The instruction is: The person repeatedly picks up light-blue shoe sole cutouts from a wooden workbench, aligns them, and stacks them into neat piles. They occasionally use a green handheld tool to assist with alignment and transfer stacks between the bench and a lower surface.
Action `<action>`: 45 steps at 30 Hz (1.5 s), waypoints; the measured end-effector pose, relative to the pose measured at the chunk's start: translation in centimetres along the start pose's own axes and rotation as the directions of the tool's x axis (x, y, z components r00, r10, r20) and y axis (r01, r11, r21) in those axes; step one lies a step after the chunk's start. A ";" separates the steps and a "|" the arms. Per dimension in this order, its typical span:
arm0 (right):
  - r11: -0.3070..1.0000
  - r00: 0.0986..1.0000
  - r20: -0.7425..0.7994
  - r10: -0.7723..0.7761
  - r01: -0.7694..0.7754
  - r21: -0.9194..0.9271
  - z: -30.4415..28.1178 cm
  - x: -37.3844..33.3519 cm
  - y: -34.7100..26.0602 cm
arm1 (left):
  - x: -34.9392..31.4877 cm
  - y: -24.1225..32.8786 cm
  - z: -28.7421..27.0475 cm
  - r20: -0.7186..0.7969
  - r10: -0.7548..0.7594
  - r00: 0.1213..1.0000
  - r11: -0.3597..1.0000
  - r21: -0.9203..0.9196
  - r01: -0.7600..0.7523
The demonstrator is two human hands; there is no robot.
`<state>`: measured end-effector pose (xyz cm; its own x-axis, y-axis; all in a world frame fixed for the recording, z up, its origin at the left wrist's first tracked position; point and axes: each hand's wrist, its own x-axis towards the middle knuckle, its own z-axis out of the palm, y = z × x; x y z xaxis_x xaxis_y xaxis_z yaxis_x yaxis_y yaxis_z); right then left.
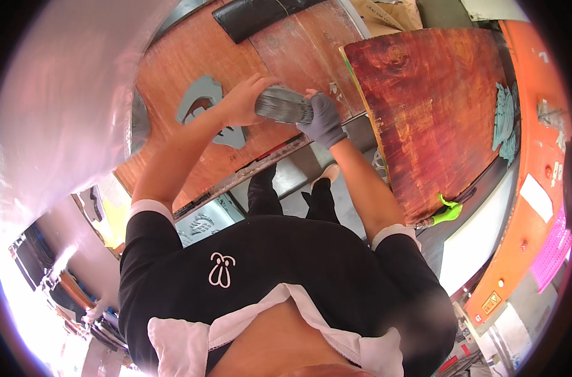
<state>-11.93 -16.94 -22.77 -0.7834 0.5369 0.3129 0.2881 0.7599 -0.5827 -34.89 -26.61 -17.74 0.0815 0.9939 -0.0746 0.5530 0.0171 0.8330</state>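
Above the front part of a reddish wooden table (191, 47), both my hands hold a thick stack of thin grey cut pieces (283, 105). My bare left hand (245, 100) grips its left end, with some of the fingers behind it. Round the right end closes my right hand (323, 119), in a grey glove with bare fingertips showing. Flat grey cut-out pieces (204, 88) with an opening in them lie on the table beside my left forearm, which hides part of them.
A black roll (254, 16) lies at the table's far edge. To the right stands a dark red, worn wooden board (430, 107) with teal cloth (504, 122) at its far side. A bright green object (448, 209) sits near its front corner. Orange machine framing (518, 251) borders the right.
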 end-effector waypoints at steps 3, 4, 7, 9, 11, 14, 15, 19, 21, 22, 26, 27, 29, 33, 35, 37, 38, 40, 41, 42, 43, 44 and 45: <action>0.986 0.984 0.066 0.163 -0.164 0.005 -0.4 0.1 -0.6 | 0.0 0.6 -0.9 -0.031 0.177 0.984 0.980 0.098 -0.173; 0.987 0.985 0.065 0.158 -0.159 0.009 -0.6 0.2 -0.9 | 0.0 0.8 -1.2 -0.002 0.151 0.989 0.980 0.130 -0.149; 0.989 0.989 0.030 0.148 -0.148 0.008 -1.0 0.4 -1.6 | -0.2 0.6 -1.2 0.053 0.147 0.988 0.973 0.172 -0.154; 0.990 0.988 0.069 0.140 -0.138 -0.026 -0.7 0.8 -1.4 | 0.8 -0.1 -1.1 0.112 0.036 0.993 0.971 0.229 -0.061; 0.996 0.997 0.041 0.072 -0.069 -0.061 -0.1 1.1 -0.9 | 1.4 -0.9 -1.0 0.089 0.127 0.988 0.966 0.217 -0.143; 0.994 0.997 0.024 0.067 -0.065 -0.083 0.8 0.8 -0.2 | 2.0 -1.7 -0.8 0.084 0.211 0.974 0.940 0.257 -0.226; 0.994 0.997 0.014 0.070 -0.069 -0.085 1.0 0.6 -0.1 | 2.0 -1.7 -0.8 0.119 0.212 0.970 0.932 0.275 -0.237; 0.994 0.994 0.030 0.108 -0.109 0.027 1.2 -0.1 -0.1 | 1.8 -0.5 -1.3 0.241 0.203 0.949 0.880 0.379 -0.285; 0.997 0.997 0.017 0.082 -0.082 0.017 1.1 -0.3 -0.1 | 1.4 0.7 -1.7 0.343 0.106 0.933 0.892 0.381 -0.242; 0.997 0.997 -0.016 0.079 -0.079 0.014 1.1 -0.4 -0.2 | 1.3 1.3 -2.0 0.375 0.103 0.921 0.902 0.356 -0.246; 0.999 0.999 -0.032 -0.022 0.021 -0.038 0.9 -0.4 -0.3 | 2.3 3.0 -2.2 0.516 -0.313 0.798 0.949 0.128 0.290; 0.999 0.999 -0.016 -0.034 0.033 -0.035 0.9 -0.4 -0.3 | 3.7 3.0 -1.8 0.543 -0.429 0.722 0.899 0.182 0.397; 0.999 1.000 0.007 -0.023 0.023 -0.036 0.9 -0.3 -0.3 | 5.0 3.3 -0.6 0.528 -0.543 0.652 0.837 0.286 0.466; 0.999 0.999 0.012 0.030 -0.029 -0.014 0.8 0.1 -0.1 | 5.9 3.8 0.6 0.484 -0.542 0.687 0.826 0.156 0.541; 1.000 0.999 0.016 0.029 -0.029 0.002 0.7 0.3 0.0 | 5.8 4.2 0.1 0.527 -0.551 0.646 0.790 0.080 0.608; 1.000 0.998 0.053 0.024 -0.024 -0.006 0.7 0.4 0.0 | 5.8 4.3 -0.3 0.591 -0.557 0.583 0.772 0.111 0.626; 1.000 0.997 0.069 0.025 -0.024 -0.018 0.8 0.4 0.0 | 5.7 4.2 -0.5 0.621 -0.543 0.566 0.773 0.106 0.626; 0.999 0.995 0.090 0.032 -0.028 -0.045 0.9 0.3 0.0 | 5.6 3.9 -0.5 0.674 -0.475 0.567 0.788 0.038 0.615; 0.998 0.996 0.086 0.015 -0.010 -0.059 1.0 0.3 0.0 | 5.6 3.6 -0.3 0.650 -0.533 0.542 0.789 0.150 0.596; 0.997 0.997 0.073 -0.002 0.007 -0.075 1.1 0.2 0.0 | 5.7 3.3 -0.1 0.617 -0.590 0.521 0.777 0.259 0.573; 0.995 0.998 0.060 -0.021 0.027 -0.091 1.2 0.1 0.1 | 5.8 2.9 0.2 0.575 -0.643 0.505 0.754 0.364 0.546; 0.995 0.999 0.034 -0.040 0.043 -0.086 1.2 0.0 0.2 | 5.7 2.6 0.5 0.596 -0.621 0.509 0.762 0.309 0.569; 0.995 0.999 0.008 -0.054 0.055 -0.080 1.2 0.0 0.3 | 5.6 2.4 0.9 0.618 -0.598 0.511 0.766 0.254 0.590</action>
<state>-12.50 -17.18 -23.89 -0.8022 0.4921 0.3380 0.2882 0.8150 -0.5027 -32.40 -21.14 -16.62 0.2235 0.4297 -0.8749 0.6828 0.5715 0.4551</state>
